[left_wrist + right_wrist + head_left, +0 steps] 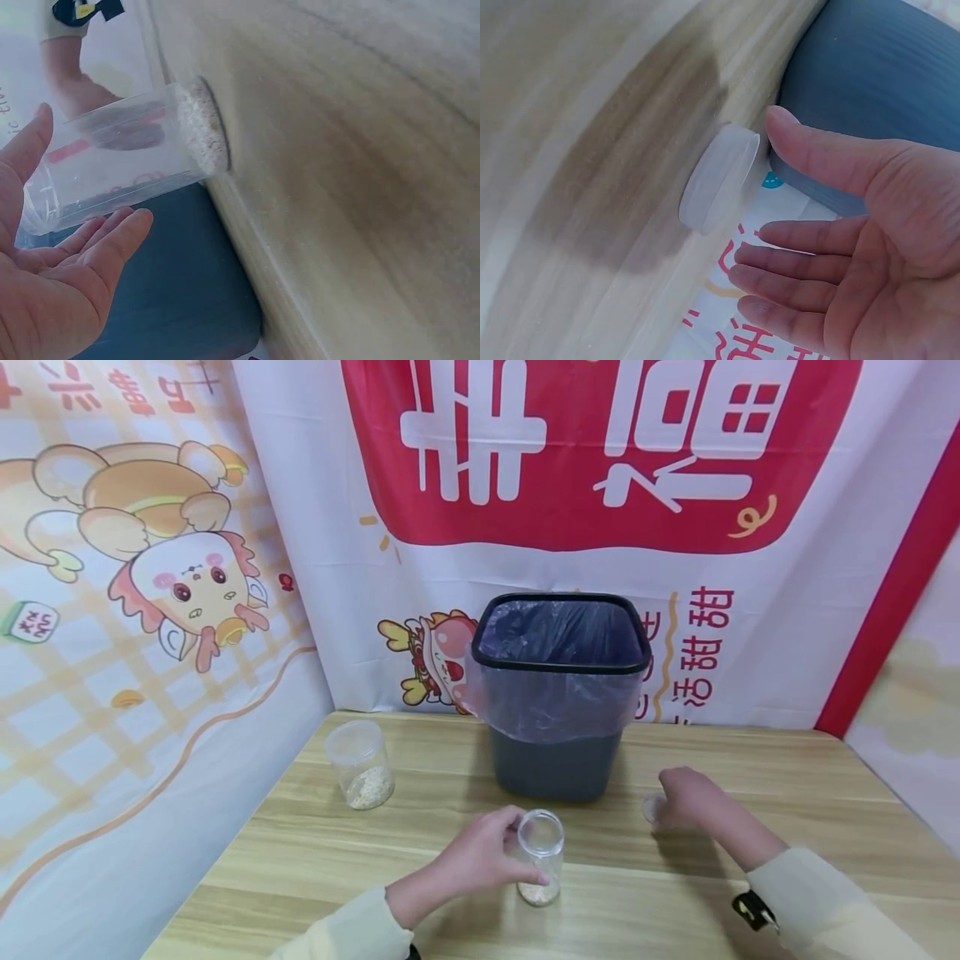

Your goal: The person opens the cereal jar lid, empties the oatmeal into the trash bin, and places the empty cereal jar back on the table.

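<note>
A clear jar (541, 857) with pale grains in its bottom stands uncovered on the table. My left hand (483, 853) is beside it, thumb overlapping the near side and fingers by the far side. In the left wrist view the jar (124, 157) lies between the spread thumb and the loosely extended fingers (124, 240). To the right, my right hand (688, 797) hovers close to a round translucent lid (654, 808). The right wrist view shows the lid (718, 178) on the table, just off the fingertips of the opened right hand (855, 247).
A dark bin (555, 768) with a plastic liner stands behind the jar, between the hands. A second clear container (360, 764) with pale grains sits at the table's back left. Printed cloth (360, 635) hangs behind the wooden table (300, 860).
</note>
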A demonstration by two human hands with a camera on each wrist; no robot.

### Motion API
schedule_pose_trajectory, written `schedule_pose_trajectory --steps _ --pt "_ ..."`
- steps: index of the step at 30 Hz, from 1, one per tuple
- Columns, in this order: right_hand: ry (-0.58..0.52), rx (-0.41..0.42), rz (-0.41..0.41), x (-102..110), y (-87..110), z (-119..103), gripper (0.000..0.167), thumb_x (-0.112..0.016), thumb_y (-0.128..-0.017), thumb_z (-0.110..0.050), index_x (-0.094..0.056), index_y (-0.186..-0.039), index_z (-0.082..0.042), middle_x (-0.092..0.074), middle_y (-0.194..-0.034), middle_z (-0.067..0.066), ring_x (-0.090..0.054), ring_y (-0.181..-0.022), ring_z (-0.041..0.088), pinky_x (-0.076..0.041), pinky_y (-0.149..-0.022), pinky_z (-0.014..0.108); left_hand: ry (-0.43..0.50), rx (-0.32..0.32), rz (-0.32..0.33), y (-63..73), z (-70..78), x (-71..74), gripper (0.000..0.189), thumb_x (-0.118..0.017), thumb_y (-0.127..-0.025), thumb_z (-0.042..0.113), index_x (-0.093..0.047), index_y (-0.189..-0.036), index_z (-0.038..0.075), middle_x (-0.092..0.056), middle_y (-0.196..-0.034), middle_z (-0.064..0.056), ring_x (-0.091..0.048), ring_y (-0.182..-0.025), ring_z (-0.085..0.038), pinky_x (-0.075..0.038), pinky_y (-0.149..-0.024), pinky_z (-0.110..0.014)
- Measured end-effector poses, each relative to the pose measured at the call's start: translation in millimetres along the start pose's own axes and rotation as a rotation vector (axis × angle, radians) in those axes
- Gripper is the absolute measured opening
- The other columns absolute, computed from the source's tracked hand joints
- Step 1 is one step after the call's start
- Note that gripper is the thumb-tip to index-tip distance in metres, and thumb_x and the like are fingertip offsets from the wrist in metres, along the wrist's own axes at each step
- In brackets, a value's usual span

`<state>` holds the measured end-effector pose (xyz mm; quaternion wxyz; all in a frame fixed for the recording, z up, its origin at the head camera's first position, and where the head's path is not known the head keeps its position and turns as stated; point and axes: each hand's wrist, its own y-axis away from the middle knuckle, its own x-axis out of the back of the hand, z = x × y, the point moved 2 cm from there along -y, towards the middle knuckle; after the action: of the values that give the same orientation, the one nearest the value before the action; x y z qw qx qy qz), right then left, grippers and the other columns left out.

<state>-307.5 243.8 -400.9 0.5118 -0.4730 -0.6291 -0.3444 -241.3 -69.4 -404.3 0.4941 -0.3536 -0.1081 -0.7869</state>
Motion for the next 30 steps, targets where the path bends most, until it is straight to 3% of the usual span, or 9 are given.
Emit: schedule_pose_trajectory --steps 7,10,17,24,30 --pt "-0.045 -0.022 -0.007 1.2 13.5 -5.1 0.064 -0.087 -0.066 -0.016 -0.056 -0.109 0.020 -0.061 -0.103 0.032 -0.058 -0.097 0.047 -0.047 -0.086 0.056 0.017 -0.020 0.025 -1.2 2.0 2.1 0.060 -0.089 -0.064 0.041 -0.064 -0.107 0.008 -0.066 -0.099 0.004 -0.065 -0.095 -0.010 -0.051 -0.085 -0.025" --pt "-0.057 -0.029 -0.006 1.7 19.0 -8.6 0.066 -0.087 -0.066 -0.016 -0.056 -0.111 0.019 -0.061 -0.105 0.032 -0.058 -0.098 0.048 -0.047 -0.086 0.057 0.029 -0.027 0.028 -1.7 2.6 2.3 0.059 -0.089 -0.065 0.041 -0.064 -0.107 0.008 -0.066 -0.099 0.003 -0.065 -0.095 -0.012 -0.052 -0.085 -0.026" --pt "-0.078 -0.022 0.008 2.2 27.6 -18.3 0.064 -0.087 -0.066 -0.018 -0.058 -0.111 0.017 -0.064 -0.099 0.023 -0.061 -0.090 0.037 -0.049 -0.081 0.053 -0.003 -0.041 0.042 -1.2 3.6 2.6 0.055 -0.088 -0.068 0.040 -0.065 -0.106 0.008 -0.067 -0.097 0.004 -0.064 -0.091 -0.008 -0.051 -0.083 -0.024" --pt "-0.120 -0.002 0.019 -0.1 35.8 -28.5 0.067 -0.088 -0.064 -0.019 -0.058 -0.113 0.016 -0.064 -0.106 0.026 -0.059 -0.100 0.045 -0.045 -0.089 0.057 -0.027 -0.041 0.052 -0.7 6.7 2.7 0.050 -0.087 -0.070 0.036 -0.066 -0.105 0.007 -0.068 -0.093 0.003 -0.061 -0.084 -0.002 -0.050 -0.078 -0.023" --pt "-0.128 0.060 0.062 -1.5 40.6 -37.1 0.069 -0.088 -0.062 -0.021 -0.060 -0.113 0.015 -0.063 -0.111 0.028 -0.056 -0.107 0.048 -0.043 -0.093 0.057 0.033 -0.046 0.057 0.3 8.9 3.9 0.047 -0.087 -0.071 0.027 -0.067 -0.106 0.004 -0.069 -0.095 0.001 -0.066 -0.088 -0.010 -0.051 -0.079 -0.021"
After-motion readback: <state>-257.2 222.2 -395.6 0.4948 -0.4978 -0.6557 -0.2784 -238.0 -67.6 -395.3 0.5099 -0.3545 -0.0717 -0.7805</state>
